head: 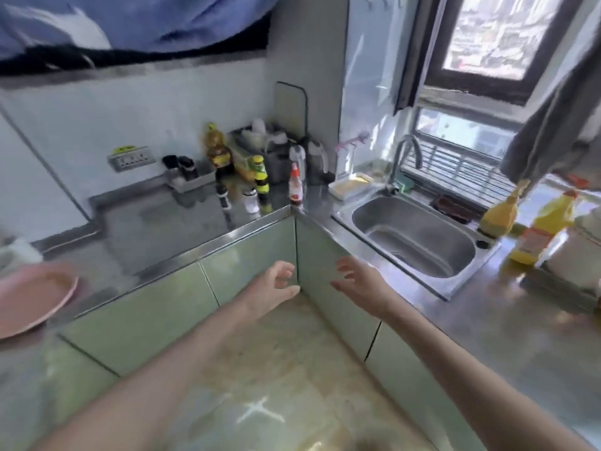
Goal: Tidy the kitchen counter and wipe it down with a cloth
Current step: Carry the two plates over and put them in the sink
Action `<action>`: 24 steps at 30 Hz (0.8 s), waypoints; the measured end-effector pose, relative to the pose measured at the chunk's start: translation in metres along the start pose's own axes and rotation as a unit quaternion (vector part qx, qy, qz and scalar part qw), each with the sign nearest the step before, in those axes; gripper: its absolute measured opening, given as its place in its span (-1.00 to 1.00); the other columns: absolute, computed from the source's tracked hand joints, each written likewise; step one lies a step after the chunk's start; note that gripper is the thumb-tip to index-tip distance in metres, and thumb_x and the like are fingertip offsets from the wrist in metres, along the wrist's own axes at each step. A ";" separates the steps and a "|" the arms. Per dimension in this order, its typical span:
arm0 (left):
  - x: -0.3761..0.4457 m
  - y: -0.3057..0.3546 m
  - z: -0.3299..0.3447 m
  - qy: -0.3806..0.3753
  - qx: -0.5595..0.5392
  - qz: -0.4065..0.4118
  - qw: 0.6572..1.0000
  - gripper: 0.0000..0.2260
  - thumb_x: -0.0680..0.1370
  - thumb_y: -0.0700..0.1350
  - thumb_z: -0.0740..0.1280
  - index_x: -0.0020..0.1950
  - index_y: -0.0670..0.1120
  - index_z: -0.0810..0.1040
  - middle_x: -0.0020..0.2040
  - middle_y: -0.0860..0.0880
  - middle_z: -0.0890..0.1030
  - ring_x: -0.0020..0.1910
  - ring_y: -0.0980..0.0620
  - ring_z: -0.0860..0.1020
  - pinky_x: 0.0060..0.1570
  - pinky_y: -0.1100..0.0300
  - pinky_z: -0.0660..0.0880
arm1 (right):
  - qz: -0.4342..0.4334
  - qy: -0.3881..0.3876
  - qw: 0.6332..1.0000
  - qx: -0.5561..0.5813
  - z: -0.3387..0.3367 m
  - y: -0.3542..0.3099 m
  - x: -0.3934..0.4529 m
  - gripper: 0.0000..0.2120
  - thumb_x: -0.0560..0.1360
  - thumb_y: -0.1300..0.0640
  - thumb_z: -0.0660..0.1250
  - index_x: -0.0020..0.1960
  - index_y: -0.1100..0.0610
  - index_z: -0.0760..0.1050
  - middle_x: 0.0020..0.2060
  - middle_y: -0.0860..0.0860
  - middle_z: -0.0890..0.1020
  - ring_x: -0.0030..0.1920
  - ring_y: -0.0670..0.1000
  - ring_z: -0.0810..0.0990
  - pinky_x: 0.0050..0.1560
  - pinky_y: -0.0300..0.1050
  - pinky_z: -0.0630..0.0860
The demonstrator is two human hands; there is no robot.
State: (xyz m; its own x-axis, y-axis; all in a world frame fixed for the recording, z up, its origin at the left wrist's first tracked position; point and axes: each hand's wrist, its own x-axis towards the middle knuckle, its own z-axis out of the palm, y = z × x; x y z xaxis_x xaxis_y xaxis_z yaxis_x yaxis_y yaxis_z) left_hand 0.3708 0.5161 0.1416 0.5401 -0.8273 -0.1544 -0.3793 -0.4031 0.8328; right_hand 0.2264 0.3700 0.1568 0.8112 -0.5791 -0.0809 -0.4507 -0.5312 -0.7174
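Note:
An L-shaped steel counter (153,236) wraps round an inner corner, with pale green cabinet doors below. My left hand (276,281) hangs in front of that corner, fingers loosely curled and holding nothing. My right hand (357,278) is beside it, fingers spread and empty. Both hands are below the counter edge, in front of the cabinet doors. Bottles crowd the corner: an oil bottle (218,148), a green-capped bottle (260,177), a red-capped sauce bottle (295,187) and a small white jar (251,200). No cloth is clearly visible.
A steel sink (419,242) with a tap (406,151) is set in the right counter. Two yellow bottles (499,211) (543,229) stand to its right. A pink plate (32,297) lies at the left edge. A white tray (351,185) sits behind the sink.

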 end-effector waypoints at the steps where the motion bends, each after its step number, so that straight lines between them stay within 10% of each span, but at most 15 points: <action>1: -0.008 -0.011 -0.020 0.022 -0.004 -0.013 1.000 -0.65 0.48 -0.16 0.38 0.24 -0.12 0.40 0.13 -0.04 0.47 0.11 0.02 0.48 0.13 0.21 0.39 | -0.019 -0.018 1.000 -0.002 0.011 -0.018 0.010 -0.60 0.48 0.13 0.36 0.28 0.21 0.40 0.19 0.11 0.54 0.16 0.10 0.53 0.15 -0.11 0.44; 7: -0.070 -0.073 -0.127 0.131 -0.043 -0.081 0.987 -0.46 0.19 0.20 0.36 0.09 0.02 0.39 0.10 0.02 0.46 0.02 0.05 0.47 0.13 0.13 0.41 | -0.109 -0.101 0.989 0.005 0.094 -0.118 0.057 -0.57 0.49 0.08 0.36 0.31 0.17 0.38 0.21 0.08 0.53 0.15 0.07 0.52 0.12 -0.16 0.41; 15: -0.152 -0.168 -0.235 0.234 -0.075 -0.153 0.957 -0.57 0.43 -0.06 0.41 0.22 -0.16 0.39 0.19 -0.10 0.46 0.09 -0.01 0.46 0.11 0.19 0.37 | -0.179 -0.176 0.968 0.009 0.231 -0.232 0.085 -0.60 0.47 0.10 0.39 0.27 0.15 0.42 0.17 0.08 0.55 -0.01 -0.03 0.47 0.01 -0.24 0.37; 24: -0.215 -0.277 -0.301 0.325 -0.160 -0.253 0.897 -0.42 0.10 0.22 0.35 0.05 0.04 0.39 0.07 -0.02 0.44 0.04 -0.06 0.50 0.09 0.07 0.42 | -0.194 -0.272 0.942 -0.024 0.365 -0.306 0.118 -0.52 0.49 0.07 0.36 0.36 0.12 0.34 0.33 0.04 0.43 0.30 0.04 0.42 0.26 -0.09 0.39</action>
State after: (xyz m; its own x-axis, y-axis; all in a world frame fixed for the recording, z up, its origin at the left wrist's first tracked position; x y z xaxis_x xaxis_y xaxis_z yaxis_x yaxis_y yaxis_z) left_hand 0.5858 0.9234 0.1040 0.9455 -0.1249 -0.3006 0.2176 -0.4441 0.8691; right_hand 0.5957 0.6898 0.1142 0.9834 0.0609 -0.1709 -0.0860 -0.6730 -0.7346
